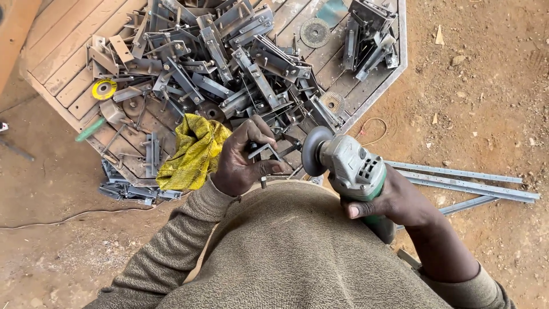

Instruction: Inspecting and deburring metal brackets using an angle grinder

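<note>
Now left fingers (269,167) clamp bracket (264,150); grinder (349,166) just beside.

I see a grey+green grinder (357,171), yellow patterned rag (194,150), yellow disc (104,88), grey brackets (229,51), w/ red-brown dirt floor (486,103).

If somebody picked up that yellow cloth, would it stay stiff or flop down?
The yellow cloth would probably flop: it lies crumpled in folds, draped over the table edge. It looks thin, so likely light. It might snag on the metal brackets beside it.

Bare reddish dirt ground (486,103) surrounds a weathered wooden platform (63,51).
</note>
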